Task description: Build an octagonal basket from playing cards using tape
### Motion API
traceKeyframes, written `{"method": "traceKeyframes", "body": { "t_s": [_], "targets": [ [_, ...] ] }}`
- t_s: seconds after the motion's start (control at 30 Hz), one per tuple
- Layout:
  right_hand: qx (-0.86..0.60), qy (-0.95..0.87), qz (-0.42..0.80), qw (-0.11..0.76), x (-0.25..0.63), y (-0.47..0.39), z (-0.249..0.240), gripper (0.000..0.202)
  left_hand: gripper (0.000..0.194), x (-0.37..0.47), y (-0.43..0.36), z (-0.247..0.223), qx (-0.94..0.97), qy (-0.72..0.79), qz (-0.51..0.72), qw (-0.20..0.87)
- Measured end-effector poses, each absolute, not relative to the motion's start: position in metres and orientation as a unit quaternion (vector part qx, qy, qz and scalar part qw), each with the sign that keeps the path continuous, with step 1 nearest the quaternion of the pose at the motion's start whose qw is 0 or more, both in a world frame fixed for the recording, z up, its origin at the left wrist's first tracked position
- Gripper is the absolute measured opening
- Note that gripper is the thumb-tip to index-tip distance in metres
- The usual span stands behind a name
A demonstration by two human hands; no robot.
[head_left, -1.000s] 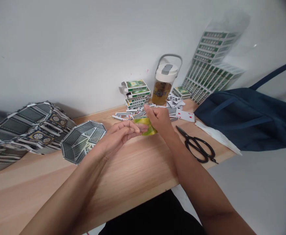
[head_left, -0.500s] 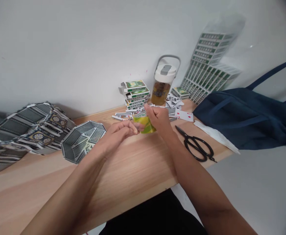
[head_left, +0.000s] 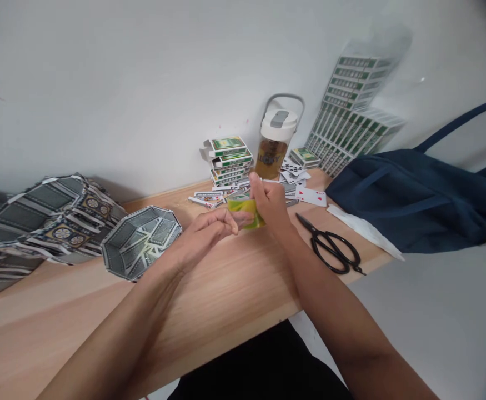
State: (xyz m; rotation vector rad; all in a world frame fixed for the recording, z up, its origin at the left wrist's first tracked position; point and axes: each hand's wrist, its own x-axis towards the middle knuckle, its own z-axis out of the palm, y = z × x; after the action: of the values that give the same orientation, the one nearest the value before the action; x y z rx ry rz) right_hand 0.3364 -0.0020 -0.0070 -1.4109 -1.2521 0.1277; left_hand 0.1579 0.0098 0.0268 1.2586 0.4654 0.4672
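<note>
Little has altered in the last second: my right hand has its thumb tipped a touch more upright, its fingers closed on the yellow-green piece. That piece is still between my hands, above the desk, so I'm evidently mid-handling. My left hand has fingers stretched against it; whether they pinch, I can't tell.

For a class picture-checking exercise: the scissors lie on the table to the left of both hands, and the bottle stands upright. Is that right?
The side is wrong: the head view shows the scissors on the table to the right of the left hand and the right hand. The bottle does stand upright.
</note>
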Motion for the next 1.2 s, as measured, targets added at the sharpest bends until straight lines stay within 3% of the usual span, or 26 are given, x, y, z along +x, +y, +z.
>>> {"method": "traceKeyframes", "body": {
  "t_s": [0.13,0.33,0.53,0.8,1.2],
  "targets": [
    [-0.602,-0.538,0.063,0.586,0.336,-0.002,-0.008,0.058,0.008,0.155,0.01,0.033,0.613,0.236,0.201,0.726],
    [-0.598,-0.549,0.042,0.582,0.337,-0.001,-0.01,0.056,0.015,0.154,0.005,0.04,0.724,0.259,0.254,0.587],
    [-0.587,-0.496,0.11,0.63,0.338,0.001,-0.009,0.059,0.013,0.154,0.006,0.032,0.644,0.204,0.23,0.701],
    [-0.575,-0.462,0.165,0.655,0.338,0.005,-0.01,0.061,0.01,0.154,0.01,0.03,0.569,0.167,0.233,0.771],
    [-0.603,-0.554,0.059,0.571,0.337,-0.002,-0.007,0.057,0.007,0.154,0.014,0.025,0.537,0.164,0.253,0.788]
  ]
}}
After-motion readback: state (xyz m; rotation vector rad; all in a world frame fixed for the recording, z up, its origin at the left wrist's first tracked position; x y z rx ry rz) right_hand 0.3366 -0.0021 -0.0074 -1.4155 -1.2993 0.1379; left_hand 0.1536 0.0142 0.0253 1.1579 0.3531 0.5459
